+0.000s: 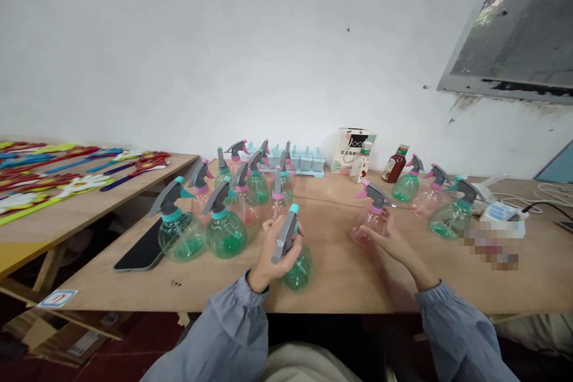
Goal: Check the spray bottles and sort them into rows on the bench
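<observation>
Near the front of the table, my left hand (278, 245) is closed around the neck of a green spray bottle (299, 270) with a grey sprayer head and teal nozzle. Its thumb and fingers hide the collar. Further right, my right hand (385, 231) grips the side of a pink spray bottle (362, 228), whose grey head has a pink nozzle pointing left. That bottle looks upright. Several more green and pink spray bottles stand to the left, among them a green spray bottle (227, 236) and another green spray bottle (181, 240).
Behind the right hand stand a green spray bottle (405, 187), a pink spray bottle (427, 200) and a green spray bottle (450, 221). A phone (139, 250) lies left. Along the wall are a pale blue mould (313, 162), a paper bag (344, 149) and a brown bottle (394, 168).
</observation>
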`<state>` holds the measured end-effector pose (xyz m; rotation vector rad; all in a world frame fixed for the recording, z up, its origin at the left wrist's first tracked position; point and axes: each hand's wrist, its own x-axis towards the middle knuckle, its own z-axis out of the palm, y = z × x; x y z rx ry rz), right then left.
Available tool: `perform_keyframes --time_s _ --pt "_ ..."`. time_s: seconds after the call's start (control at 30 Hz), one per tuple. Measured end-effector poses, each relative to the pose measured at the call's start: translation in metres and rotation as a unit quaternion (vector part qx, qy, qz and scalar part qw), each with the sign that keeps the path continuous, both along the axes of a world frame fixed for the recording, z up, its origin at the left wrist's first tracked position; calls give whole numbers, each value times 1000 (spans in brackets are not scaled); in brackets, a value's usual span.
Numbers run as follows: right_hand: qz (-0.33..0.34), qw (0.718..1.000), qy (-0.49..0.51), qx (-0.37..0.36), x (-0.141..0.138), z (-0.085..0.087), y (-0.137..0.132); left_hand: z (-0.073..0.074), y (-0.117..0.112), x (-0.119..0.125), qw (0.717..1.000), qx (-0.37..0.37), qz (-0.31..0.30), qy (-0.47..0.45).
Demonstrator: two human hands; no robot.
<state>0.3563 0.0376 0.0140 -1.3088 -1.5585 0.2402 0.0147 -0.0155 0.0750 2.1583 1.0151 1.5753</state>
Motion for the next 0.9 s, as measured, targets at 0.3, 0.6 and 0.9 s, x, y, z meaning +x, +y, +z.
perform_keyframes --time_s 0.3,0.6,0.9 --pt "7 993 113 18 -5 -7 15 1 -11 -17 999 -14 19 45" --pt "10 984 172 38 -4 -30 26 0 -3 -38 987 -74 123 -67" --pt "27 990 139 25 0 -35 23 -12 26 -37 972 -11 197 -127"
